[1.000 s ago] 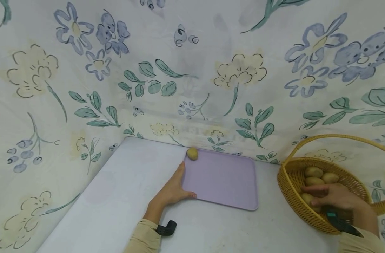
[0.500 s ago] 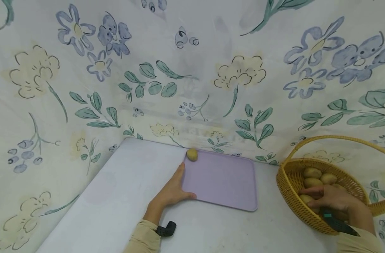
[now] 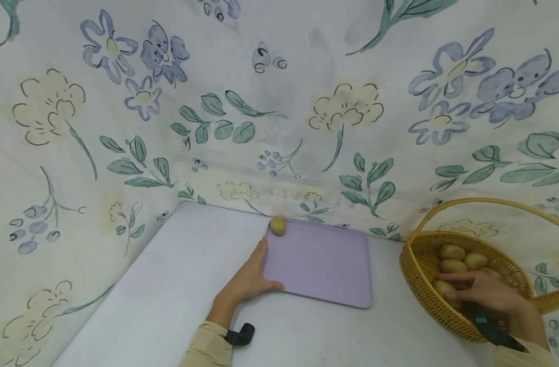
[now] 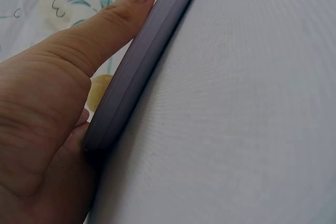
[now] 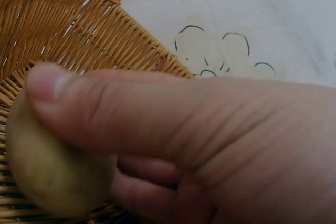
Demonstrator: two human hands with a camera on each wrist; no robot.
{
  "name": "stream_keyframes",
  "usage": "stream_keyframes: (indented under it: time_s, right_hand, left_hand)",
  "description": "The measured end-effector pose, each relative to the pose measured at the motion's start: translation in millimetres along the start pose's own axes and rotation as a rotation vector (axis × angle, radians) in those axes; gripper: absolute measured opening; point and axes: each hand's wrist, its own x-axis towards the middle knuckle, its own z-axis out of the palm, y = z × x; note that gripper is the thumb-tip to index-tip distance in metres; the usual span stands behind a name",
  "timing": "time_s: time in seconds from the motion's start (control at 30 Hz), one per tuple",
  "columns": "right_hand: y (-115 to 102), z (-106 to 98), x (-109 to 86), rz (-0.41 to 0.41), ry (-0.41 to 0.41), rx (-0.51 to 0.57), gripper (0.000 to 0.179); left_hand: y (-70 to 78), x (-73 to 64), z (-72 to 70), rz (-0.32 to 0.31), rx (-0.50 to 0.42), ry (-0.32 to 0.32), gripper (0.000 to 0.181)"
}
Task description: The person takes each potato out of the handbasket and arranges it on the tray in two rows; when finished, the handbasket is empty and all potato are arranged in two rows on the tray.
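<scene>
My left hand (image 3: 249,275) rests at the near-left corner of a lilac tray (image 3: 320,265). Its thumb (image 4: 100,35) lies along the near edge, and the fingers stretch up the left side. One potato (image 3: 278,226) sits in the tray's far-left corner. At the right, my right hand (image 3: 490,293) reaches into a wicker basket (image 3: 421,285) and holds a potato (image 5: 58,166) between thumb and fingers. The fingertips behind that potato are partly hidden. Several more potatoes (image 3: 452,266) lie in the basket just beyond the hand.
Tray and basket stand on a white table (image 3: 192,244). A floral cloth (image 3: 279,102) hangs behind the table's far edge and at its left. The basket's tall handle (image 3: 490,198) arches over its far side.
</scene>
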Motion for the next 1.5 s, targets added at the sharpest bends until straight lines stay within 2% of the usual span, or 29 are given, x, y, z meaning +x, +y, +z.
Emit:
stream_keyframes:
  time_s: [0.07, 0.13, 0.27, 0.33, 0.47, 0.67, 0.9, 1.03, 1.17, 1.27, 1.5]
  right_hand:
    - [-3, 2, -2.3, 0.026, 0.084, -0.070, 0.050]
    - [-6, 4, -4.1, 0.039, 0.145, -0.089, 0.048]
    - [-8, 4, -7.6, 0.008, 0.195, -0.008, 0.047]
    - [-10, 3, -10.6, 0.016, 0.218, -0.020, 0.047]
    - [-13, 0, -16.9, 0.014, 0.239, 0.059, 0.045]
    - [-20, -5, -22.8, -0.131, 0.243, 0.258, 0.048]
    - [-30, -5, -21.2, -0.207, 0.217, 0.362, 0.048]
    - [-36, -2, -18.6, -0.248, 0.217, 0.334, 0.051]
    - [-44, 5, -14.7, -0.297, 0.258, 0.209, 0.051]
    - [-50, 8, -11.9, -0.282, 0.288, 0.146, 0.050]
    - [-62, 14, -5.1, -0.223, 0.302, 0.213, 0.050]
  left_hand:
    - [-0.4, -0.3, 0.0, 0.001, -0.001, 0.001, 0.139]
    - [-0.8, -0.5, 0.1, -0.002, -0.004, 0.001, 0.140]
    - [-2.0, -0.2, 0.8, 0.000, -0.010, 0.004, 0.139]
    - [-2.1, 0.1, 1.0, 0.002, -0.010, 0.004, 0.139]
    - [-2.0, 0.9, 0.8, 0.004, -0.005, -0.002, 0.139]
    - [-2.6, 2.3, 0.0, 0.018, 0.005, 0.010, 0.139]
    - [-4.8, 2.3, 1.4, 0.016, 0.011, 0.000, 0.140]
    - [-5.0, 2.1, 1.5, 0.022, 0.017, 0.002, 0.140]
    - [-4.3, 2.7, 0.3, 0.032, 0.013, 0.003, 0.140]
    - [-3.8, 2.5, -0.3, 0.039, 0.003, 0.004, 0.139]
    - [-3.3, 1.7, -0.4, 0.034, -0.001, -0.007, 0.138]
